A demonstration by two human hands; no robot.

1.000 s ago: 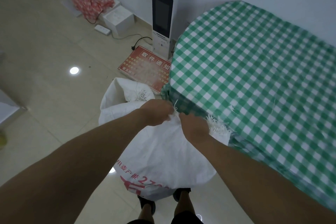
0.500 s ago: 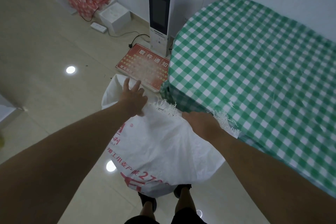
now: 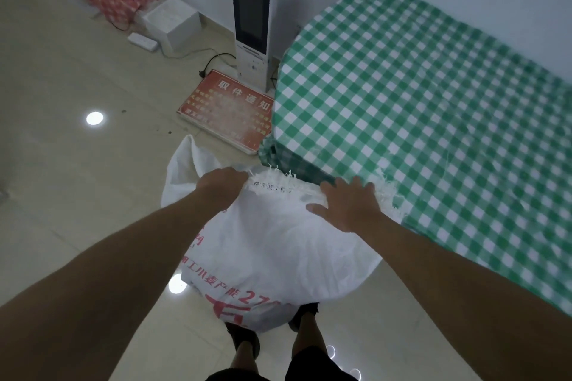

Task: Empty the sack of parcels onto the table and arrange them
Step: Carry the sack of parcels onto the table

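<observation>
Sack of white woven plastic (image 3: 278, 250), bulging and printed with red characters, stands on the pale tiled floor (image 3: 62, 195) against the near corner of the table draped in green-and-white checked cloth (image 3: 418, 108). Its frayed mouth reaches that table's edge. The left hand (image 3: 221, 187) grips the rim with curled fingers. The right hand (image 3: 348, 206) lies flat on the sack top, fingers spread, beside the table. No parcels show.

Red sign (image 3: 227, 108) lies beside white kiosk (image 3: 251, 25).
</observation>
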